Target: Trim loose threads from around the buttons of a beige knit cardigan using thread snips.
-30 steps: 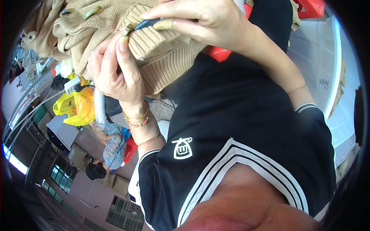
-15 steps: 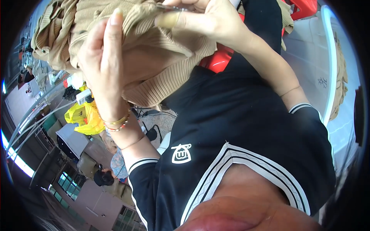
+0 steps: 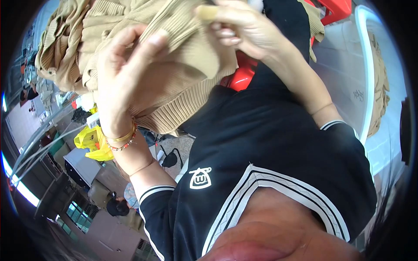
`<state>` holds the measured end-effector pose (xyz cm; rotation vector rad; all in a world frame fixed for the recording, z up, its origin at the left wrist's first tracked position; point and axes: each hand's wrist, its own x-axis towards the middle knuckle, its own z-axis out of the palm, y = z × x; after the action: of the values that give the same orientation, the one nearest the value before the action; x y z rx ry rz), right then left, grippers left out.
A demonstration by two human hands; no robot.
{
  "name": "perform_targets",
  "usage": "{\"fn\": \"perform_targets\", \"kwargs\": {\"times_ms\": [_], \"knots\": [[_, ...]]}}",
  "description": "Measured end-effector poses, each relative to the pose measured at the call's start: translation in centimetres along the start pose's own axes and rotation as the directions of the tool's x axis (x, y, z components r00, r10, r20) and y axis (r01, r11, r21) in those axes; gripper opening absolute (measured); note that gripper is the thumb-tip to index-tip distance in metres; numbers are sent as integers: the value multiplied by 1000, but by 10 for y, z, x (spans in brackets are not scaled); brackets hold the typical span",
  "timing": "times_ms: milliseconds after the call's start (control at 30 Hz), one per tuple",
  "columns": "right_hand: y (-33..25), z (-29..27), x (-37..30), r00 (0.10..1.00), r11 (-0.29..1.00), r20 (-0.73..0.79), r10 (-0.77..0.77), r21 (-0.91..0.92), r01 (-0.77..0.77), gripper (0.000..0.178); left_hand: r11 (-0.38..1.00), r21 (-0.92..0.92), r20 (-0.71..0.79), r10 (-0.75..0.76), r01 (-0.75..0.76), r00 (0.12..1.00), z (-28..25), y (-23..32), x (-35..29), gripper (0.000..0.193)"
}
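A tan ribbed knit garment (image 3: 170, 102) lies bunched across my lap, its wide ribbed band curving toward me. My left hand (image 3: 124, 71), with bracelets at the wrist, pinches a ribbed fold of it between thumb and fingers. Just right of that fold is my right hand (image 3: 250, 32), its fingers curled and its thumb wrapped in a yellowish cover (image 3: 207, 13). Whatever the right fingers hold, if anything, is hidden near the top edge of the picture. A loose flap of the garment hangs between the hands.
More tan knitwear (image 3: 63, 48) is piled at the far left. To the right stands a pale plastic tub (image 3: 363, 78) with tan knitwear beyond its rim. Red stools (image 3: 337, 11) show beneath and behind. A yellow plastic bag (image 3: 98, 145) hangs at left; a person (image 3: 117, 204) sits farther off.
My right hand has moved right, away from my left hand, and its fingers are more curled. The ribbed fold at my left hand now stands up, with a flap spread beneath it.
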<state>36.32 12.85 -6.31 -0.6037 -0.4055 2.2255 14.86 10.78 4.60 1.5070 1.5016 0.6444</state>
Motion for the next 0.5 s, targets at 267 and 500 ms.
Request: {"fn": "perform_targets", "kwargs": {"times_ms": [267,500], "knots": [[-77,-56,-46,822,836,170,-544,194,513,39,546,783,71,398,-298,915,-75,-15,6,40],[-57,-167,-55,885,900,-167,-435,-59,432,14,800,589,-125,230,-114,965,-80,-52,0,41]]}}
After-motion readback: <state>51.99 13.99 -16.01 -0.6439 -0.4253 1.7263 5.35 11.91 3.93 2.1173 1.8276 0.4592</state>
